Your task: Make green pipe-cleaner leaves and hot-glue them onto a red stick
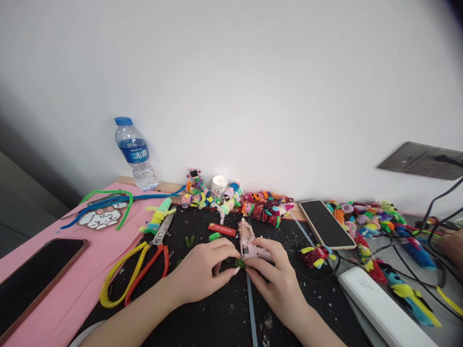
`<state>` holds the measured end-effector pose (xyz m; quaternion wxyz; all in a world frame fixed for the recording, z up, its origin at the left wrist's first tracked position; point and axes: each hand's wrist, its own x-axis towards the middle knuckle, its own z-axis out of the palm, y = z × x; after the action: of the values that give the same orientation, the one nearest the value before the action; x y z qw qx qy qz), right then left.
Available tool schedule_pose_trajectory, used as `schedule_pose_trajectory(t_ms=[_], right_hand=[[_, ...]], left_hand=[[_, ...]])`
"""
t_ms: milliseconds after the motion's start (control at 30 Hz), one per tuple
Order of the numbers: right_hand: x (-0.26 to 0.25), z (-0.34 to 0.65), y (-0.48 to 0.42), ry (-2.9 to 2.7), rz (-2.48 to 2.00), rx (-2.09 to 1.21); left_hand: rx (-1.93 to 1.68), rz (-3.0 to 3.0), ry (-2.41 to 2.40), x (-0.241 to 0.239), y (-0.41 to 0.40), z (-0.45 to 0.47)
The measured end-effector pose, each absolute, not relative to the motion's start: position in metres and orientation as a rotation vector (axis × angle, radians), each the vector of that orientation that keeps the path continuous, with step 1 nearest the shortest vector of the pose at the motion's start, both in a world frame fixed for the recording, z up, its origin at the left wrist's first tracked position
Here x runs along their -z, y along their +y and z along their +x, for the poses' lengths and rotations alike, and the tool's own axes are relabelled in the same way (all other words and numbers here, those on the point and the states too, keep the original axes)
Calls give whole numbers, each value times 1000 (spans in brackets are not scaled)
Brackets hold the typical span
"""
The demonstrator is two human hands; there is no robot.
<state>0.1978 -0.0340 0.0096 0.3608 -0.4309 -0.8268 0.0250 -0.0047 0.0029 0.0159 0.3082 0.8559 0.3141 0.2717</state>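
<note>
My left hand [206, 270] reaches in from the left, fingers curled, with its thumb and index tips on either side of a small green fuzzy piece [240, 263]. My right hand [273, 270] meets it from the other side, index finger and thumb pinching the same piece. Under the right hand's fingers lies a pale pink hot glue gun [249, 249], its nozzle end crusted with brownish residue. Behind the left hand sit a red label strip [222, 229], a bright green piece [214, 236] and a green V-shaped bit [189, 241].
Scissors [135, 274] with yellow and red handles lie left on the black mat [202, 323]. A water bottle [135, 154], paper cup [219, 185], phone [327, 224], white power bank [379, 303] and cables surround the area. Several pipe-cleaner figures [262, 207] line the wall. Another person's hand [452, 248] shows far right.
</note>
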Motion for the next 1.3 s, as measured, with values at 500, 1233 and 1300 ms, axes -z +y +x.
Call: schedule_pose_trajectory(t_ms=[500, 1233, 1300], right_hand=[[-8, 198, -33, -2164, -1134, -99], [-10, 198, -33, -2146, -1143, -110], [-11, 198, -33, -2140, -1144, -92]], left_hand=[[-681, 2625, 729, -14, 9, -8], [-705, 2569, 692, -14, 8, -8], [-713, 2562, 682, -13, 9, -8]])
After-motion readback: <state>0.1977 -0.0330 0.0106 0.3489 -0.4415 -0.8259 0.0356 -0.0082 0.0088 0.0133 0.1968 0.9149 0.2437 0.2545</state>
